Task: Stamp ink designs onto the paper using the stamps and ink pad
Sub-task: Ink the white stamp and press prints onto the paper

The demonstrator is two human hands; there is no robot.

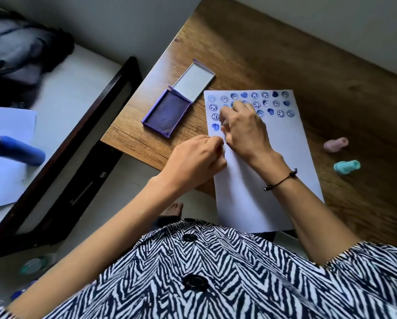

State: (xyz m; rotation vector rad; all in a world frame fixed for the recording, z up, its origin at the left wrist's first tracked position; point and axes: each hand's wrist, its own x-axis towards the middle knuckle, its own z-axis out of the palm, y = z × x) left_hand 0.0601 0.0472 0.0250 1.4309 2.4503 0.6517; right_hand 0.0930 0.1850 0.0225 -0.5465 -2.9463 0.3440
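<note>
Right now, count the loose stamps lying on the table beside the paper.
2. A pink stamp lies on the wooden table right of the paper, and a teal stamp just below it. The right hand may hide another.

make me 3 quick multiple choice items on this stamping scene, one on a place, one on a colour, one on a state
1. Where do the two spare stamps lie?
A. on the ink pad
B. on the table right of the paper
C. on the paper

2. What colour is the spare stamp nearer the person?
A. turquoise
B. red
C. black

3. How is the ink pad?
A. shut
B. upside down
C. open, lid folded back

Answers:
1 B: the pink stamp and turquoise stamp rest on the table, beside the paper.
2 A: it is turquoise.
3 C: the ink pad shows its dark ink, with the lid laid flat behind.
</note>
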